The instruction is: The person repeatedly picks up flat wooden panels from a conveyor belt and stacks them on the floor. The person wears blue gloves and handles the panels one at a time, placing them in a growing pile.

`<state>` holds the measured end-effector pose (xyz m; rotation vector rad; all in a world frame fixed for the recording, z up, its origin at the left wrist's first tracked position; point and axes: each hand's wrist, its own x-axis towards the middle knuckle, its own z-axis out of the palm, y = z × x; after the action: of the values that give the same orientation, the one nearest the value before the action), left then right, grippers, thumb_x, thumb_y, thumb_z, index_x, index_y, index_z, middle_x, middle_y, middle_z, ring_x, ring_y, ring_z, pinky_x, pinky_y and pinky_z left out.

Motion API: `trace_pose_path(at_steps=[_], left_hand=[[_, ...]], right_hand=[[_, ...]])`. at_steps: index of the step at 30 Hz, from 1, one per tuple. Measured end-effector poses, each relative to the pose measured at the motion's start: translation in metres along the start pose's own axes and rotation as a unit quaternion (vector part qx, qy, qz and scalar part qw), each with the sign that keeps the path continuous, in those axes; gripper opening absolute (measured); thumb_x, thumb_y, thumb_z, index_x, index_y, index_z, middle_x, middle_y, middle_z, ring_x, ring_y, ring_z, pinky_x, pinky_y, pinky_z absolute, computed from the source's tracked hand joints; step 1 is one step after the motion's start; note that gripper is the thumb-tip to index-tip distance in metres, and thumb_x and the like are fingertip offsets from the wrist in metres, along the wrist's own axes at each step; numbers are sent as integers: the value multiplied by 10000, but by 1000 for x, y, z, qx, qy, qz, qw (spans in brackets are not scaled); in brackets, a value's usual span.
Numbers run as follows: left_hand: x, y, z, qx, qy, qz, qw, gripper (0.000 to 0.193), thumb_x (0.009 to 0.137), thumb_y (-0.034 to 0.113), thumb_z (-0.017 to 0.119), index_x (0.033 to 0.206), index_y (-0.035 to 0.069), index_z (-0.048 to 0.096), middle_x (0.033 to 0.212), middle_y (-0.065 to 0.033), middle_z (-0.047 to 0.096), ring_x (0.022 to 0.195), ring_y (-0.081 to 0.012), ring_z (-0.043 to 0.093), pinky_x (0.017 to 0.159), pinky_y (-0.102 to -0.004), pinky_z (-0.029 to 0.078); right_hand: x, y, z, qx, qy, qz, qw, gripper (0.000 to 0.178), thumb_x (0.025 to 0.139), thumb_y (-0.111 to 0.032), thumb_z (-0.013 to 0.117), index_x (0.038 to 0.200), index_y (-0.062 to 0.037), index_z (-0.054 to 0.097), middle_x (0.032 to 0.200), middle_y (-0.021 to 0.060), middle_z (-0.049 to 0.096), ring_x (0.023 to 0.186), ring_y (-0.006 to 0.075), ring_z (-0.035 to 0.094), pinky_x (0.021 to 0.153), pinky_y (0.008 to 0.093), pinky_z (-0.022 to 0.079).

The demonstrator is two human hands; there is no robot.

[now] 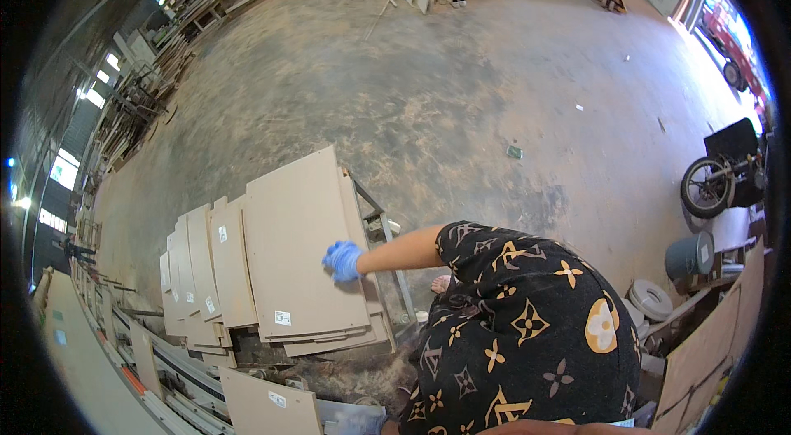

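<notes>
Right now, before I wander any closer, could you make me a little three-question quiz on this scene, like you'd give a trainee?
1. True or false: the upper gloved hand is on the grey bucket at the far right.
2. What colour covers that hand? A) red B) blue C) green
3. Fill in: small white ____ show on several of the beige panels.

Key: 1. False, it is at one of the panels. 2. B. 3. Labels.
</notes>
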<state>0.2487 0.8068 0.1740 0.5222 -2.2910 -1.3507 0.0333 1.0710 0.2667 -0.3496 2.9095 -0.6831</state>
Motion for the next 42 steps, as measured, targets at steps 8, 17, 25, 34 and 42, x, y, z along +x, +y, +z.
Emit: trace_pose_path(at_steps=[8,17,25,34,42], left_hand=[[-36,18,14,-297,-118,-243,916,517,870,185,511,1327,69,299,1288,-107,393,1112,-246,436,902,-382,418],[-56,2,23,-91,-34,-142,985,586,774,131,660,1261,-28,376,1225,-161,440,1102,-216,466,905,-323,399],[-64,1,-8,-189,-43,-286,938,428,780,176,658,1149,19,506,942,-95,597,818,-164,573,702,-286,481],[-117,-7,-116,-135,-142,-255,947,316,768,189,677,1044,67,581,842,-43,600,728,-141,552,582,-298,475],[-204,14,-300,-145,91,-329,929,541,765,279,688,1189,-6,512,1045,-81,596,883,-205,584,741,-332,483]], right_hand=[[27,38,-52,-186,-47,74,979,582,666,-551,580,1110,-174,572,1198,91,490,1131,265,430,905,523,352],[42,50,-96,-131,73,203,968,959,624,-696,590,1370,-165,309,1449,125,217,1339,322,174,1041,521,217],[72,126,-83,38,90,191,977,758,576,-456,777,1143,-18,530,1082,182,589,987,297,584,838,367,465],[-43,153,-50,230,18,70,971,451,653,-314,787,854,40,592,808,108,643,741,177,601,667,318,489],[-145,49,36,398,-216,188,871,335,753,-197,728,976,-5,568,892,66,622,780,163,584,700,305,486]])
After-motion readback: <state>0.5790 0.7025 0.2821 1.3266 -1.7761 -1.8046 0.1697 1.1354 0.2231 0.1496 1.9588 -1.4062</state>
